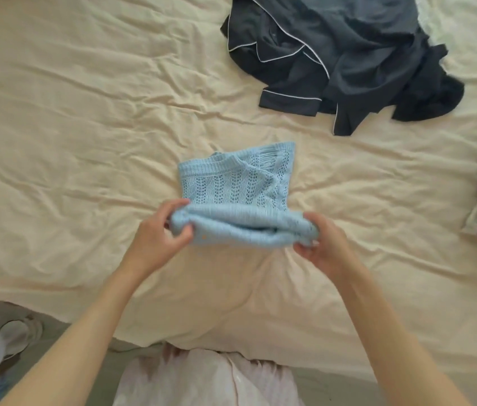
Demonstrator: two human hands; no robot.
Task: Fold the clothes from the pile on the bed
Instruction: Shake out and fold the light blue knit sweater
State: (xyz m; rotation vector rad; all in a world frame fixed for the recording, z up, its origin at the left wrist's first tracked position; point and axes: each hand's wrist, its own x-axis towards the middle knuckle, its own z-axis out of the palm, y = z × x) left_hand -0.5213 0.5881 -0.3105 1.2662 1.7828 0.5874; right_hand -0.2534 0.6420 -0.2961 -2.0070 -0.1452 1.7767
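My left hand (158, 230) and right hand (320, 243) each pinch one end of a folded light blue sweater (237, 194) over the bed (70, 127), the dark clothes pile (345, 60) lying beyond my right hand.

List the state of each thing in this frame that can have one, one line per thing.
blue knit sweater: partly folded, near edge lifted, far part on the bed
left hand: grips the sweater's left end
right hand: grips the sweater's right end
dark clothes pile: crumpled, unfolded, untouched
bed sheet: wrinkled
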